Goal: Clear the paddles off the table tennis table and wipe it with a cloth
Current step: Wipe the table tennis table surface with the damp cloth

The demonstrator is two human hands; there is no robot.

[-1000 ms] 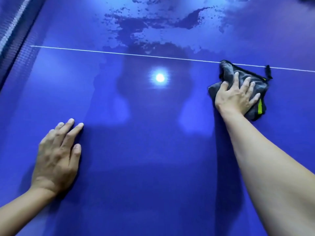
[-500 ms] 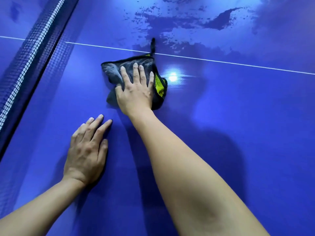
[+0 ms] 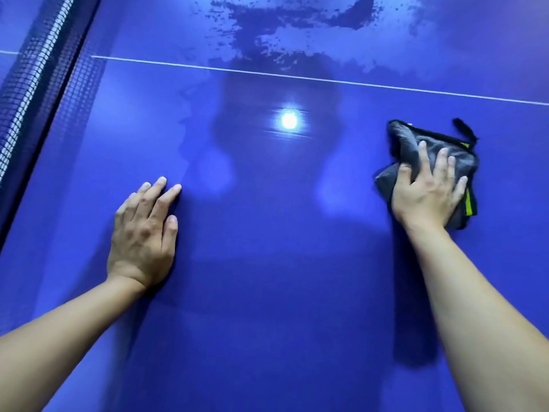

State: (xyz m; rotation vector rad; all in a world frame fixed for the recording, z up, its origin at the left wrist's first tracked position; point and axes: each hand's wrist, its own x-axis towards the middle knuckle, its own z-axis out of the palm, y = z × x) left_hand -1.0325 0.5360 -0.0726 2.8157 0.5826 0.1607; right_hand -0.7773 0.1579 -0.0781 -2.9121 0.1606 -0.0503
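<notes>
Cloth (image 3: 430, 150) swept right under right hand (image 3: 427, 197); grey, bunched, yellow-edged.

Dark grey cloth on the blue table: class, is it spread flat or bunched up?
Bunched up: the dark grey cloth lies in rumpled, overlapping folds beneath the right hand pressing on it.

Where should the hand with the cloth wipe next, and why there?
Probably slide the cloth forward past the white line into the blotchy patch. The right hand presses it flat on the table, the left hand braces, and that patch looks unwiped.
</notes>
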